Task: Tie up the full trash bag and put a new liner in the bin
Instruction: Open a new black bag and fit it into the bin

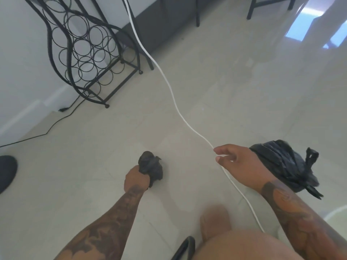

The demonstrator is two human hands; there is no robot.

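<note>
White cable across open floor

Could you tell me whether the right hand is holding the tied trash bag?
No, the right hand hangs open with loose fingers above the trash bag, which lies on the floor.

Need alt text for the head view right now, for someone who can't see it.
The left hand grips a wadded black liner over the tile floor; the empty right hand hovers beside a tied black trash bag. A white cable crosses the floor.
</note>
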